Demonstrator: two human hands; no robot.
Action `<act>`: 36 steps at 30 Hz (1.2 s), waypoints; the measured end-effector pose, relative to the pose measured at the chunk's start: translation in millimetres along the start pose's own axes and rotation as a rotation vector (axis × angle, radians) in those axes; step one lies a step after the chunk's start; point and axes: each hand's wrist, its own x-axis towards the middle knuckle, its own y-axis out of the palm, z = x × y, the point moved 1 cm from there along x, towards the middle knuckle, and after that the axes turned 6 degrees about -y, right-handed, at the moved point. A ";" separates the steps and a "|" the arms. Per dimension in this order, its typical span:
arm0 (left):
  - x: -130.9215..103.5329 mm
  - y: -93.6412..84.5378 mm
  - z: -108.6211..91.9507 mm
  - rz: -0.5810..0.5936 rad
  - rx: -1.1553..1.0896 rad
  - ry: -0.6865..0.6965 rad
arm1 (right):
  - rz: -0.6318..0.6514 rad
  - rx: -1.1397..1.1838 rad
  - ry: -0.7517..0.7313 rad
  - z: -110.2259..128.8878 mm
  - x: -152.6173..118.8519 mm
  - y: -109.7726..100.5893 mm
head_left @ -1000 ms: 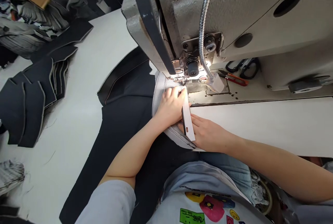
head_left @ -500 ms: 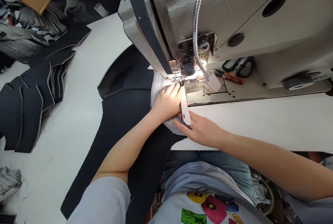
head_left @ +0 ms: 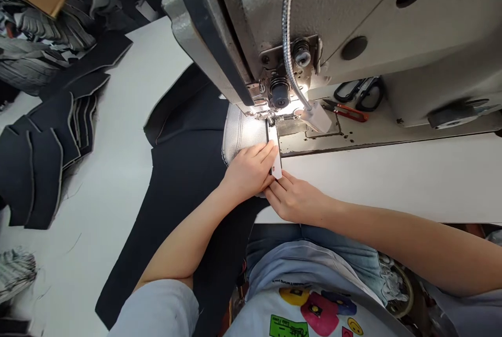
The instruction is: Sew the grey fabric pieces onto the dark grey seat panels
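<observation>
A piece of grey mesh fabric (head_left: 243, 130) lies on black fabric (head_left: 186, 185), its upper end under the needle area of a sewing machine (head_left: 280, 91). My left hand (head_left: 247, 172) rests on the mesh, fingers together, fingertips touching a narrow white strip (head_left: 274, 143) that runs down from the presser foot. Its thumb bends in at the fabric's edge. Just below the strip's lower end, my right hand (head_left: 296, 198) pinches the fabric edge, its fingertips close to my left thumb. What lies beneath both hands is hidden.
Black-handled scissors (head_left: 361, 91) and red thread snips (head_left: 347, 111) lie on the machine bed behind the needle. A flexible metal lamp neck (head_left: 288, 28) hangs in front of the machine head. Stacked dark cut pieces (head_left: 47, 154) lie on the white table (head_left: 113, 170) at left.
My left hand has slid down the mesh toward me, baring more of it near the needle. My right fingers have drawn together at the fabric edge. The view has shifted slightly.
</observation>
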 end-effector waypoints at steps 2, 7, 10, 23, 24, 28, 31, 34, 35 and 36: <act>6.0 -0.4 3.0 0.008 0.037 -0.002 | -0.017 -0.009 0.002 -3.1 -1.3 -2.0; 19.3 2.7 13.2 -0.039 0.142 0.038 | -0.014 -0.061 -0.016 -16.7 -3.6 -1.0; 24.6 6.8 18.8 -0.110 0.192 0.068 | 0.014 -0.021 -0.018 -26.6 -3.5 4.0; 14.6 24.5 28.5 -0.404 -0.071 -0.022 | 0.028 -0.012 0.165 -41.0 1.3 7.9; 13.9 24.1 28.4 -0.420 -0.098 -0.015 | 0.017 -0.010 0.146 -42.5 1.5 9.6; 14.1 20.7 27.8 -0.489 -0.172 0.009 | 0.000 0.039 0.080 -49.3 1.5 15.9; 13.9 18.0 28.6 -0.486 -0.156 0.043 | 0.023 0.028 0.065 -47.0 1.8 14.9; 11.1 15.9 29.8 -0.411 -0.108 0.093 | 0.073 -0.024 0.095 -34.8 1.8 9.8; 9.9 15.5 30.2 -0.394 -0.098 0.107 | 0.096 -0.047 0.114 -29.8 1.5 8.0; 9.0 15.5 30.6 -0.389 -0.091 0.119 | 0.118 -0.069 0.139 -25.2 1.0 6.3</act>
